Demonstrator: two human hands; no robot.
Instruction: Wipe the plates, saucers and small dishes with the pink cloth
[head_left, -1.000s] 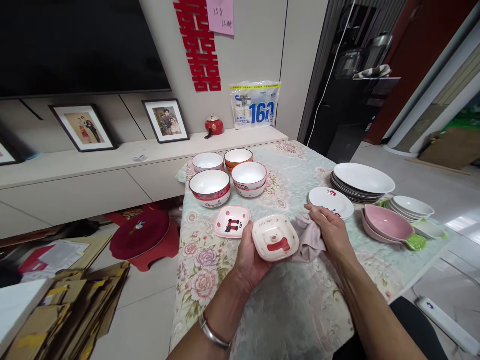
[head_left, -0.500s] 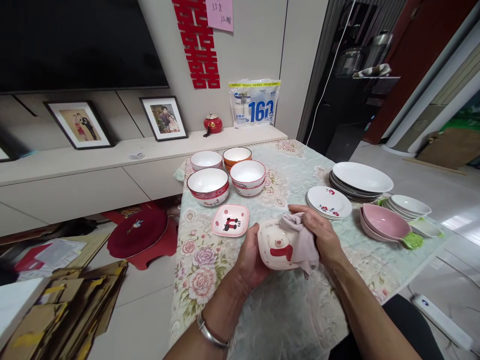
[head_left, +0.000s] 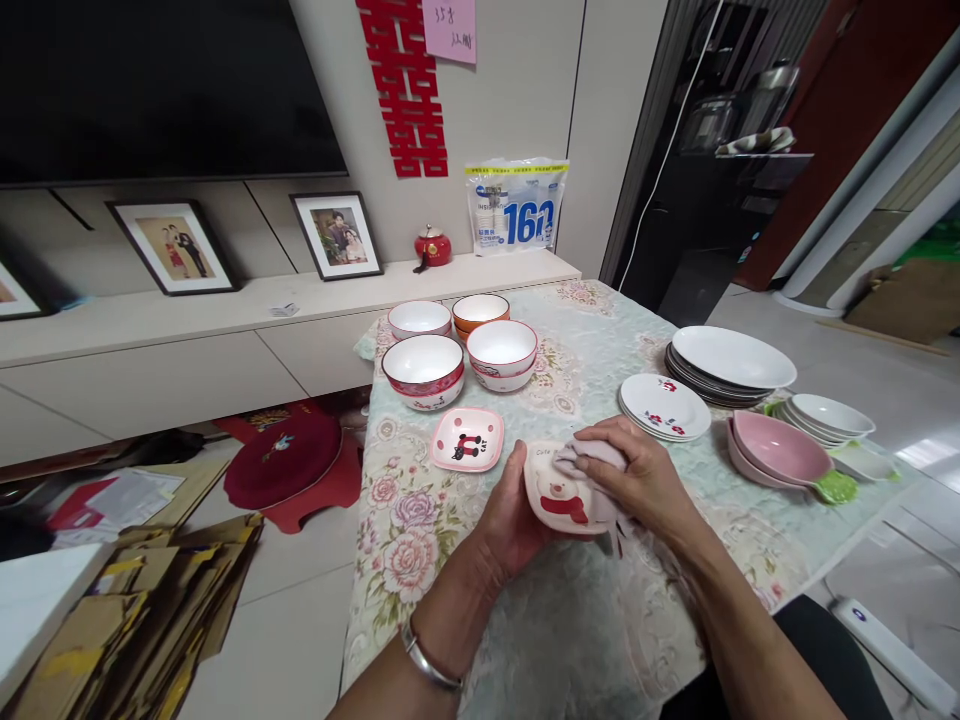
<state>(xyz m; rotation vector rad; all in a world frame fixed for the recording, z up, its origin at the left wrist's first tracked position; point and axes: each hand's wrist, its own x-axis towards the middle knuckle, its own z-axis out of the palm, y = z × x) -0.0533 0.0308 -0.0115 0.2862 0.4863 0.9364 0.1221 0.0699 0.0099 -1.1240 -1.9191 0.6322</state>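
A small square dish (head_left: 553, 500) with a bear in a red scarf is held up over the table's near side. My left hand (head_left: 511, 515) grips it from the left and below, thumb on the rim. In my right hand (head_left: 634, 468) is a bunched pale cloth (head_left: 592, 462), pressed on the dish's upper inner face; the cloth hides the dish's right part. Just beyond my left hand, a pink square dish with a cat picture (head_left: 457, 453) lies on the flowered tablecloth (head_left: 427, 620).
Stacked bowls (head_left: 424, 365) stand at the back left of the table. On the right are floral plates (head_left: 667, 395), a stack of large white plates (head_left: 739, 350), pink bowls (head_left: 780, 445) and small white bowls (head_left: 832, 410). A red stool (head_left: 285, 460) and flattened cardboard (head_left: 157, 600) are at floor level, left.
My right hand has moved the cloth from the dish's right edge onto its upper inner face, fingers now pressing down. The dish stays in my left hand; the view has shifted slightly.
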